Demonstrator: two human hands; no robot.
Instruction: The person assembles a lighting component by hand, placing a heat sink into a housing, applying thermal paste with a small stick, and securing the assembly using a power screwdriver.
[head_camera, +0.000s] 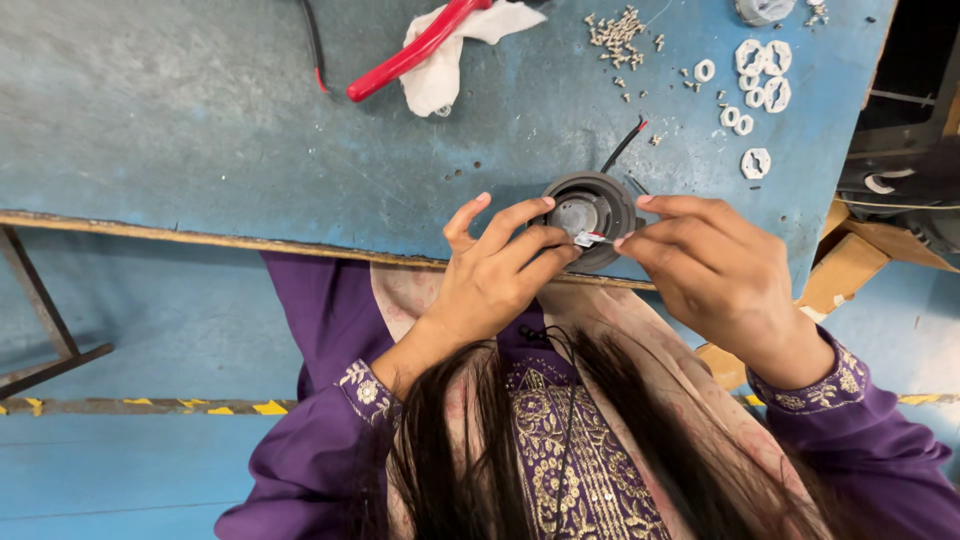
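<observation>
A round grey part (590, 212) with a pale centre rests at the near edge of the blue worktable (200, 120). A black and red wire (625, 143) runs from it toward the far side. My left hand (495, 270) curls around the part's near left side. My right hand (715, 265) comes in from the right, its fingertips meeting the left hand's. Between the two sets of fingertips sits a small white and red piece (590, 239), pinched over the part's rim.
Red-handled pliers (415, 45) lie on a white cloth (445, 60) at the far middle. A scatter of small pale screws (618, 35) and several white plastic rings (755, 75) lie at the far right. A cardboard box (850, 265) sits beside the table's right edge.
</observation>
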